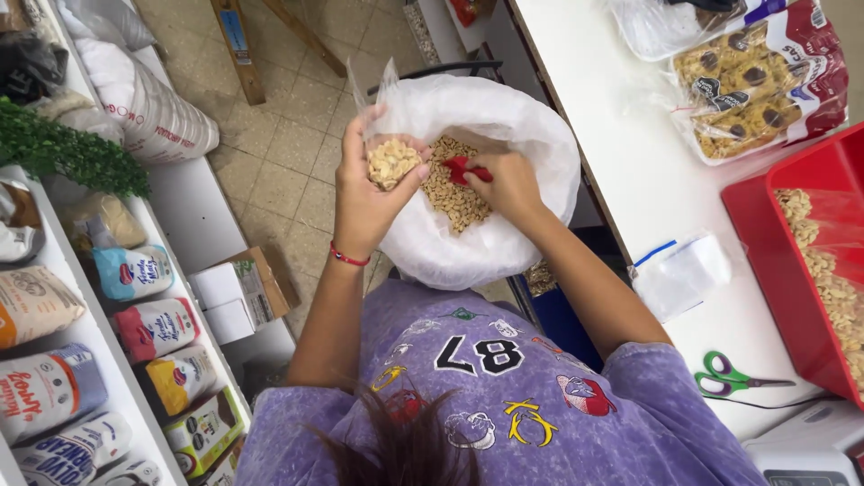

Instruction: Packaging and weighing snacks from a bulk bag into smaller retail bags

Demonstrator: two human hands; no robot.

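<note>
- Your left hand (364, 193), centre of frame, was closed around a small clear bag (389, 148) partly filled with pale peanuts, its open mouth standing up above your fingers.
- Your right hand (511, 184), just right of it, gripped a red scoop (466, 169) down inside a big white sack (504, 243) of peanuts; the scoop's tip was pointing toward the small bag.
- The sack sat at upper centre, between the shelves and the white counter (630, 180).
- Upper right on the counter: clear packs of cookies (751, 85) with dark red printed edges, lying flat.
- Right edge: a red bin (765, 243) holding more peanuts under clear film.
- Near the bin, mid-right: a flat stack of empty clear bags (681, 273) with a blue strip.
- Lower right: green-handled scissors (733, 378) beside a white scale (805, 445).
- Left edge: shelves of rounded flour-type bags (155, 328) with blue, red, yellow and orange labels.
- Upper left: a large white sack with red lettering (157, 117) lying on its side.
</note>
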